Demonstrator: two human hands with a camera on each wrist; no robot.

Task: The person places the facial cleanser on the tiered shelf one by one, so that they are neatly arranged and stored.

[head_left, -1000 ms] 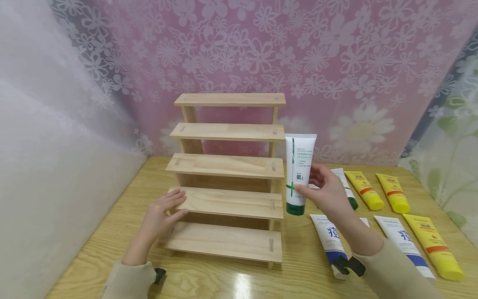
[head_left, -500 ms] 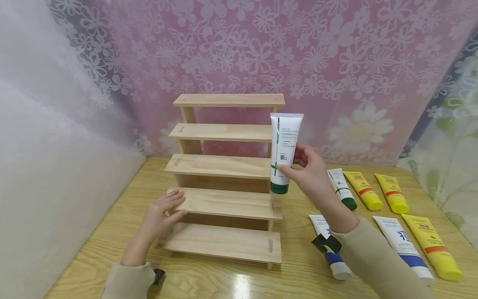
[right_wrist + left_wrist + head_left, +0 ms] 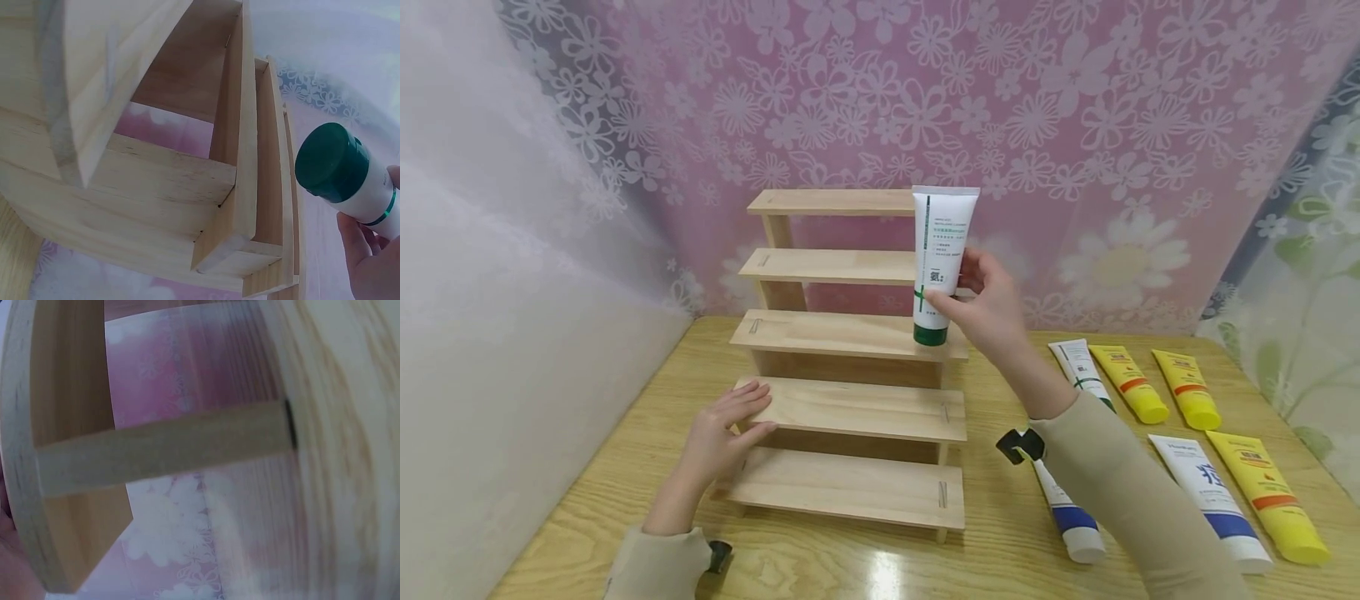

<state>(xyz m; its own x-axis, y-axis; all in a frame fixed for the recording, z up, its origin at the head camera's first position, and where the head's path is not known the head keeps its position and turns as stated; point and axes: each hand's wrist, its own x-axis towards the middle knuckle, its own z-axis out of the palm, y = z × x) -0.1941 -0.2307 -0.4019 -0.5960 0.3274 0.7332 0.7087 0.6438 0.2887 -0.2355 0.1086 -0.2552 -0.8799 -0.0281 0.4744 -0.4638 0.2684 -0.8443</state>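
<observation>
Wood-grain tabletop (image 3: pixel 820 571) runs along the bottom of the head view. Nearest on the right lie capped tubes: a blue-banded white tube (image 3: pixel 1081 533), partly behind the right sleeve (image 3: pixel 1120 475), then another white tube with a blue band (image 3: pixel 1213 498) and a large yellow tube (image 3: pixel 1270 500). Their contents do not show.

To the left stands a five-step wooden rack (image 3: pixel 850 408). The left hand (image 3: pixel 730 421) rests on the left end of its second step from the bottom, fingers extended over the board. Higher up, the right hand (image 3: pixel 988 304) pinches a white tube with a green cap (image 3: pixel 942 250), thumb in front, fingers behind. This tube is nearly upright, cap down, before the rack's right end; its gap from the wood is hard to judge.

Farther right lie a smaller green-and-white tube (image 3: pixel 1078 364) and two yellow tubes (image 3: pixel 1131 383). Behind everything hangs a pink floral curtain (image 3: pixel 865 92).
</observation>
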